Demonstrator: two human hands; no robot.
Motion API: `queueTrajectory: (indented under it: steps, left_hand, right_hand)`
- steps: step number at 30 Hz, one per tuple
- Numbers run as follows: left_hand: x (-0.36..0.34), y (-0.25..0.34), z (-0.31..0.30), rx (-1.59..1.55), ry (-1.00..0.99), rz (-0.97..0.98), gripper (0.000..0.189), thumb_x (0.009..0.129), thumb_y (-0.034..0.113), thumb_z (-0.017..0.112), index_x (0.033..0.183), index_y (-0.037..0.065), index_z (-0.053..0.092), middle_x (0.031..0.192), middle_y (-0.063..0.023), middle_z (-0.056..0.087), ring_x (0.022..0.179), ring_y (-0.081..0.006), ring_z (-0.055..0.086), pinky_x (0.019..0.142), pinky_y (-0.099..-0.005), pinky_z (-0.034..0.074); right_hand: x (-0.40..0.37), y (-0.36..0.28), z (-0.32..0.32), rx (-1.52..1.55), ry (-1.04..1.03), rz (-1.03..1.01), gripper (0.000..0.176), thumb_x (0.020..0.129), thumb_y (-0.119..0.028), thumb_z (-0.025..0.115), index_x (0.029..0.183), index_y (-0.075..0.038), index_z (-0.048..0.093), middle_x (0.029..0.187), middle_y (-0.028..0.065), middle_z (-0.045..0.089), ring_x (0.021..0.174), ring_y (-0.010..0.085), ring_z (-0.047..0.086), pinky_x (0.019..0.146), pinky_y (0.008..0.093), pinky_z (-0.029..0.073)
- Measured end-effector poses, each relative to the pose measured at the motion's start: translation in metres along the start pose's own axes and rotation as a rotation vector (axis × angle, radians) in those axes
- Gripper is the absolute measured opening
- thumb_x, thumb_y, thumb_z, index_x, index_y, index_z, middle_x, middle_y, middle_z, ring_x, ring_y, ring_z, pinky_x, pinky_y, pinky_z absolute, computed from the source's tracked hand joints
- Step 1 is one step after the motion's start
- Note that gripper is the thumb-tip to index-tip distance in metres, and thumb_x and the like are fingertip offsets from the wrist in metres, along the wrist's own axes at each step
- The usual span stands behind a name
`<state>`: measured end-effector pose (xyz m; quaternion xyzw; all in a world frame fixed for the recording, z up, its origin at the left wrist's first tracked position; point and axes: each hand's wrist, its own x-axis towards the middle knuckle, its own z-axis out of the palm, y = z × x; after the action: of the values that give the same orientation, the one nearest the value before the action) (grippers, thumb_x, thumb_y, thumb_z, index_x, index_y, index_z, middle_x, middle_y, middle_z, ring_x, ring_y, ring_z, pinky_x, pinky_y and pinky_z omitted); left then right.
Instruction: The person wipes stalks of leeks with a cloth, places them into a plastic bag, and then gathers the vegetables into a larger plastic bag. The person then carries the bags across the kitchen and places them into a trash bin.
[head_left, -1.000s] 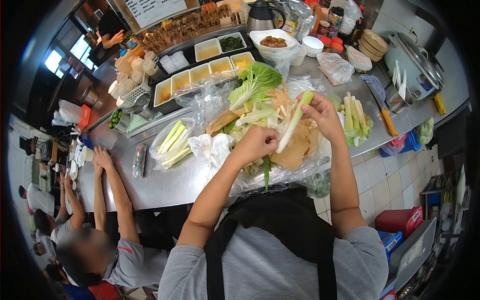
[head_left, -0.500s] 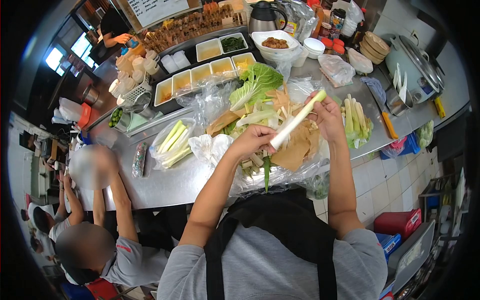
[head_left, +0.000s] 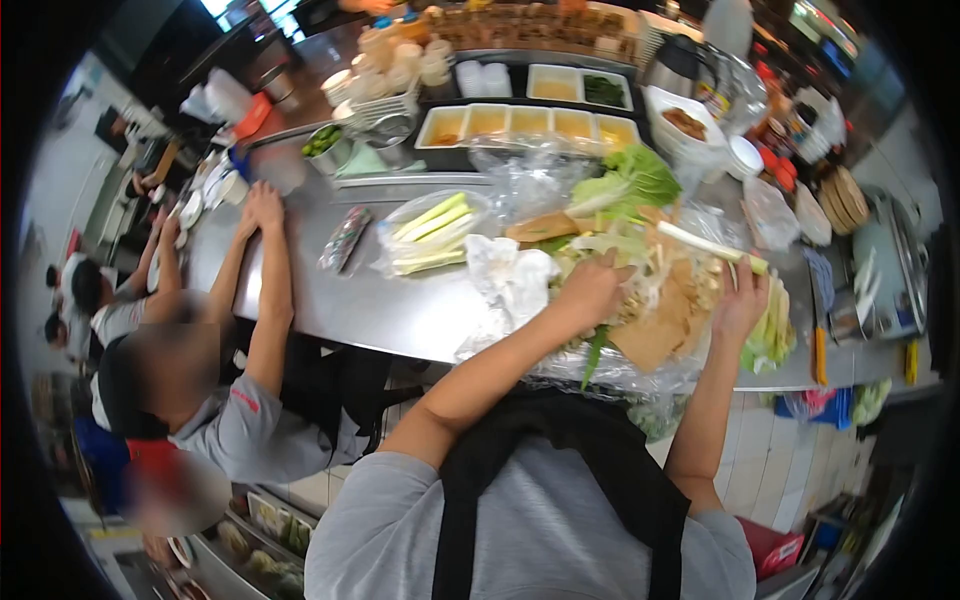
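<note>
The right hand (head_left: 741,300) clasps the green end of a long white leek stalk (head_left: 705,244) above crumpled brown paper (head_left: 665,330) on the steel counter (head_left: 400,310), while the left hand (head_left: 590,290) rests fisted beside it.

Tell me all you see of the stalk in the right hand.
The stalk is long, thin and straight, white along most of its length and greenish at the end gripped by the right hand. It is held almost level above the pile of trimmings; the left hand is clear of it.
</note>
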<state>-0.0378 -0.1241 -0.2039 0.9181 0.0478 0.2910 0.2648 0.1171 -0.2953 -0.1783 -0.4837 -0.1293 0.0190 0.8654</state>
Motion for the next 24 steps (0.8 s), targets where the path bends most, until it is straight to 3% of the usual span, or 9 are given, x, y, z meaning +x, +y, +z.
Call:
queueTrajectory:
  steps: [3,6,9,11,14,16,19,22,24]
  left_hand:
    - [-0.002,0.007,-0.044,-0.203,0.126,-0.264,0.017,0.071,0.005,0.061,0.087,0.002,0.064,0.081,-0.0145,0.063,0.075,-0.027,0.061,0.069,-0.0323,0.047]
    - [-0.029,-0.042,-0.087,-0.046,0.51,-0.472,0.018,0.075,0.007,0.06,0.092,0.005,0.065,0.086,-0.0142,0.064,0.084,-0.027,0.06,0.077,-0.0324,0.045]
    - [-0.073,-0.115,-0.138,0.767,0.602,-0.777,0.032,0.074,0.022,0.064,0.105,0.015,0.063,0.097,-0.021,0.06,0.094,-0.0339,0.055,0.086,-0.0395,0.041]
    - [-0.103,-0.173,-0.162,0.369,0.437,-1.079,0.035,0.069,0.017,0.063,0.103,0.011,0.063,0.115,-0.0222,0.051,0.099,-0.0325,0.052,0.085,-0.0385,0.041]
    - [-0.13,-0.213,-0.17,-0.02,0.42,-0.971,0.037,0.065,0.01,0.062,0.101,0.003,0.063,0.114,-0.0197,0.053,0.081,-0.0249,0.059,0.075,-0.0339,0.046]
    - [-0.123,-0.193,-0.177,-0.028,0.483,-0.896,0.038,0.063,0.006,0.06,0.101,0.001,0.062,0.112,-0.0179,0.054,0.073,-0.0214,0.058,0.07,-0.0314,0.046]
    - [-0.116,-0.162,-0.18,-0.065,0.554,-0.808,0.041,0.062,-0.001,0.058,0.103,-0.002,0.061,0.104,-0.0092,0.06,0.07,-0.011,0.056,0.064,-0.0222,0.045]
    - [-0.132,-0.19,-0.169,0.059,0.614,-0.502,0.043,0.064,-0.001,0.058,0.106,0.002,0.06,0.105,-0.0086,0.057,0.065,-0.0112,0.052,0.062,-0.0218,0.044]
    - [-0.141,-0.204,-0.168,0.033,0.574,-0.489,0.043,0.064,-0.002,0.058,0.108,0.003,0.06,0.104,-0.0076,0.056,0.063,-0.011,0.05,0.06,-0.0216,0.043]
  right_hand:
    - [0.001,0.011,0.012,-0.147,0.127,0.095,0.023,0.081,-0.006,0.058,0.103,0.0,0.052,0.09,0.0067,0.056,0.081,0.0162,0.057,0.076,0.0254,0.047]
    - [-0.015,0.019,0.069,-0.219,-0.155,0.199,0.024,0.074,-0.003,0.06,0.098,0.001,0.057,0.085,0.0058,0.057,0.076,0.0121,0.056,0.071,0.0224,0.046]
    - [-0.039,0.034,0.149,-0.466,-0.526,0.219,0.022,0.069,-0.004,0.066,0.09,0.0,0.061,0.081,0.0049,0.06,0.072,0.0117,0.055,0.065,0.0228,0.045]
    - [-0.05,0.088,0.188,-0.439,-0.671,0.205,0.02,0.066,-0.006,0.068,0.085,-0.003,0.063,0.081,0.0048,0.06,0.072,0.0114,0.055,0.064,0.0235,0.045]
    - [-0.072,0.151,0.236,-0.482,-0.881,0.048,0.019,0.064,-0.005,0.068,0.082,-0.003,0.063,0.078,0.0068,0.061,0.071,0.0138,0.056,0.065,0.025,0.045]
    - [-0.085,0.176,0.257,-0.496,-0.909,-0.031,0.018,0.064,-0.005,0.067,0.081,-0.003,0.064,0.077,0.0081,0.061,0.071,0.0153,0.057,0.065,0.0259,0.045]
    - [-0.098,0.199,0.271,-0.537,-1.102,0.204,0.019,0.064,-0.003,0.065,0.083,-0.005,0.066,0.081,0.0113,0.063,0.076,0.0227,0.06,0.069,0.029,0.046]
    - [-0.091,0.215,0.269,-0.873,-1.317,-0.207,0.025,0.07,-0.007,0.061,0.094,-0.009,0.065,0.091,0.0119,0.063,0.085,0.0287,0.059,0.078,0.0352,0.046]
    - [-0.087,0.207,0.265,-1.054,-1.369,-0.364,0.029,0.074,-0.012,0.06,0.102,-0.01,0.061,0.096,0.0102,0.061,0.09,0.0284,0.056,0.082,0.0367,0.044]
